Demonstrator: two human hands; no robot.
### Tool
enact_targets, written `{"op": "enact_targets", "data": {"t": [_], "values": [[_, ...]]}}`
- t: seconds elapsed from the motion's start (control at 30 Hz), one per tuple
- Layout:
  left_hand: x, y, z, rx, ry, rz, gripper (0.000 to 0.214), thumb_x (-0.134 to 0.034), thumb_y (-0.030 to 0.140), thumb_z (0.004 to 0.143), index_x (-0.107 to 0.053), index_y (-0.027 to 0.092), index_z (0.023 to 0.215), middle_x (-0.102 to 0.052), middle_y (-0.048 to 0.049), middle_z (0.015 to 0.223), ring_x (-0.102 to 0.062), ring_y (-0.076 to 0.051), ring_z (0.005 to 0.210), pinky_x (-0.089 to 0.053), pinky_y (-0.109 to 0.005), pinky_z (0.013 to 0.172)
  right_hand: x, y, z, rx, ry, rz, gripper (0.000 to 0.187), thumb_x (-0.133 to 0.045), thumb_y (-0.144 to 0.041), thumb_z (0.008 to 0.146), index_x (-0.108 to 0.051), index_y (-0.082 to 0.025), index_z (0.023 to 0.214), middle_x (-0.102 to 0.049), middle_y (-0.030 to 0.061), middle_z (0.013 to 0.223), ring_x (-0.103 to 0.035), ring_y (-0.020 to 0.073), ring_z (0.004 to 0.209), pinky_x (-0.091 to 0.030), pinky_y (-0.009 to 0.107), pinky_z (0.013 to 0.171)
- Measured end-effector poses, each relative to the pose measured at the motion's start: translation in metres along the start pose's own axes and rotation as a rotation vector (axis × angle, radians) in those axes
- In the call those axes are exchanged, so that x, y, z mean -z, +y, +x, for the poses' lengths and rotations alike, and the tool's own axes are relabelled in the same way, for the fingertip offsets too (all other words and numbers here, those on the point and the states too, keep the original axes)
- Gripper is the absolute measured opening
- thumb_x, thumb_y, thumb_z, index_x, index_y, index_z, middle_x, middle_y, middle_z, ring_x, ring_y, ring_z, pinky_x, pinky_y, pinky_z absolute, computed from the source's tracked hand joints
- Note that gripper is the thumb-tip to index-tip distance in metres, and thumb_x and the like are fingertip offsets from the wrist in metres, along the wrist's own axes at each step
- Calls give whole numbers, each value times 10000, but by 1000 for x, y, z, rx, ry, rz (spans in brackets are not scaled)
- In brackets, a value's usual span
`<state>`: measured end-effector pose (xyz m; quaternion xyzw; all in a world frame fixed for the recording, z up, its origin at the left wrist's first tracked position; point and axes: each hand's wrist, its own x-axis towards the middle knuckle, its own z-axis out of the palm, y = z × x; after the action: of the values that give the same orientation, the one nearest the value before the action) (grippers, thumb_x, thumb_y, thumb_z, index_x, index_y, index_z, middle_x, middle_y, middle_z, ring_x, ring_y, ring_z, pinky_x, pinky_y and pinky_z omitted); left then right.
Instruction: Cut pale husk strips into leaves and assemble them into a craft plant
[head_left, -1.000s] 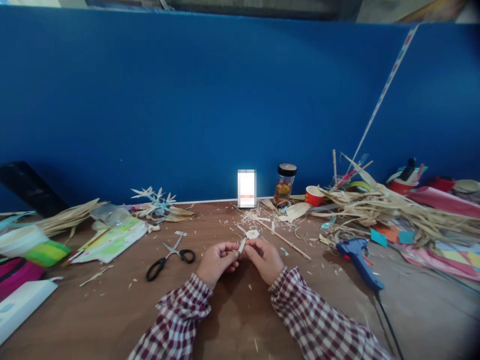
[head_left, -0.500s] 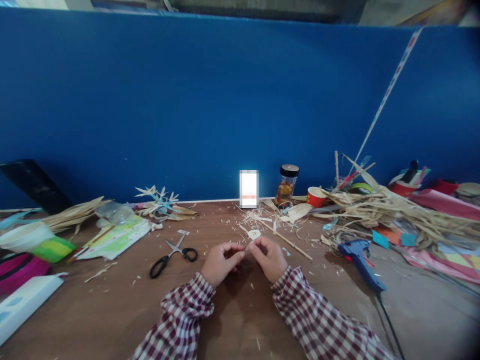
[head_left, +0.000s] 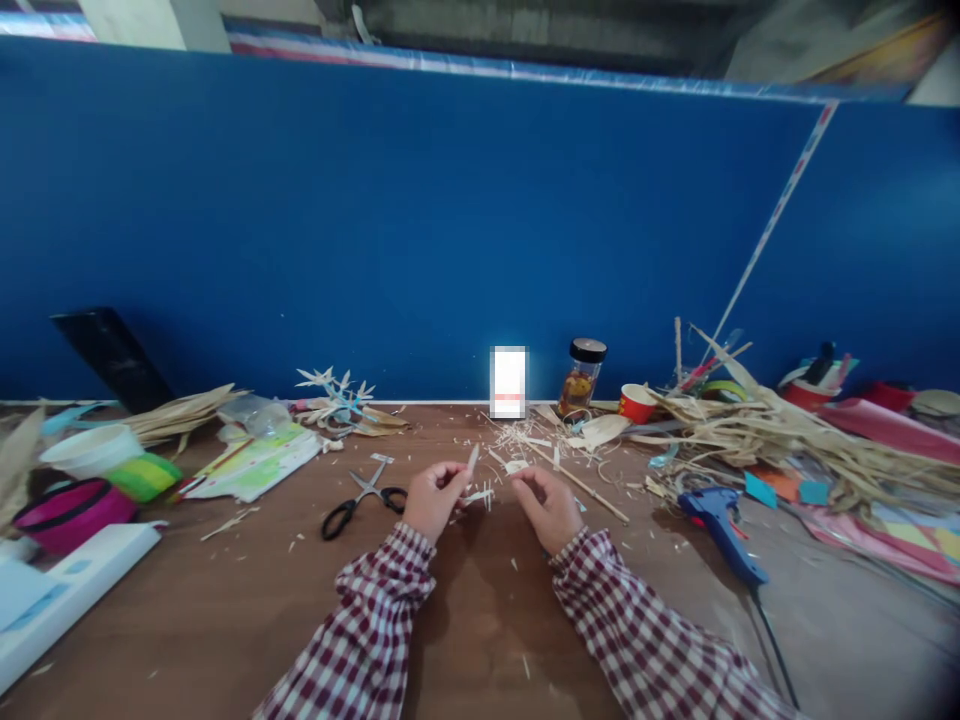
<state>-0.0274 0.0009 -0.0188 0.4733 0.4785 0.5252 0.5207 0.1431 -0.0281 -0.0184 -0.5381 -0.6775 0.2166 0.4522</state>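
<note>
My left hand (head_left: 435,500) is pinched on a small pointed strip of pale dried leaf (head_left: 473,460), which stands up from the fingertips. Thin whitish slivers (head_left: 481,495) show just right of those fingers; whether they are held or lie on the table I cannot tell. A short gap away, my right hand (head_left: 547,508) has its thumb and forefinger closed together, and anything between them is too small to make out. Black-handled scissors (head_left: 365,497) lie open left of my left hand. Pale shavings (head_left: 517,437) and a thin stick (head_left: 592,490) lie beyond my hands.
On the right are a blue glue gun (head_left: 724,535) with its cord, a red paper cup (head_left: 636,404) and a heap of dried leaf strips (head_left: 795,430). A black-lidded jar (head_left: 582,378) stands by the blue partition (head_left: 450,220). A white power strip (head_left: 82,590) lies left.
My hands have moved apart from their meeting point. The pale pointed strip now shows upright in my left fingers. The view has tilted up and shifted slightly left.
</note>
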Motion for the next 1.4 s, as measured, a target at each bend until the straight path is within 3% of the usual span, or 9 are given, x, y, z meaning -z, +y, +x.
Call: {"op": "enact_targets", "data": {"t": [0.13,0.37,0.53,0.73,0.9,1.0,1.1,1.23,1.4], "values": [[12,2,8,40,151,-160,274,-682,346,559,-601,122,693,-598,14,600,-496,-62,463,-424,-191,455,-4,4,9,67,-102,-207,157,-459,-261,790,-592,-194,838,-609,14,726,-541,142,640,-421,251,604],[15,-3,12,20,181,-214,305,-673,361,570,-606,125,751,-605,6,636,-505,-59,474,-438,-190,462,-20,-15,31,173,-278,-392,145,-501,-231,773,-637,-224,821,-618,27,815,-547,159,784,-396,261,709],[19,-7,18,3,230,-227,329,-681,368,551,-609,117,751,-602,-4,618,-506,-67,475,-432,-190,449,-34,-21,52,142,-372,-514,181,-518,-248,771,-637,-212,904,-613,48,898,-549,182,846,-395,282,741],[20,-9,20,7,267,-225,321,-685,354,546,-614,111,743,-603,-16,617,-505,-69,460,-427,-191,436,-45,-12,60,73,-477,-571,125,-597,-281,733,-639,-172,779,-601,49,880,-555,179,810,-418,304,705],[19,-8,19,22,261,-223,306,-678,338,562,-612,110,755,-603,-16,633,-502,-62,457,-425,-179,427,-43,-6,60,73,-452,-465,99,-549,-237,776,-588,-146,783,-597,17,789,-541,143,751,-417,299,692],[17,-8,18,31,250,-229,311,-682,337,560,-609,109,759,-598,-9,624,-495,-57,458,-420,-170,423,-38,-8,61,71,-411,-325,101,-533,-125,721,-599,-163,787,-579,-8,638,-520,121,627,-383,240,588],[15,-8,17,38,223,-237,318,-685,343,560,-616,109,764,-601,-8,623,-493,-55,462,-422,-168,431,-30,-13,59,53,-395,-160,152,-485,-131,729,-598,-173,822,-549,-30,573,-489,98,530,-364,207,504],[9,-8,12,55,172,-247,319,-696,345,550,-622,107,750,-613,-20,636,-513,-69,484,-442,-184,454,-21,-19,49,3,-408,44,164,-473,-170,726,-616,-169,807,-566,-23,565,-494,97,494,-390,210,481],[0,-4,3,68,104,-260,300,-711,340,540,-612,115,712,-609,-17,617,-536,-87,517,-455,-194,477,-16,-17,33,-54,-414,292,169,-554,-172,674,-633,-170,823,-641,9,716,-561,118,617,-441,241,584]]}}
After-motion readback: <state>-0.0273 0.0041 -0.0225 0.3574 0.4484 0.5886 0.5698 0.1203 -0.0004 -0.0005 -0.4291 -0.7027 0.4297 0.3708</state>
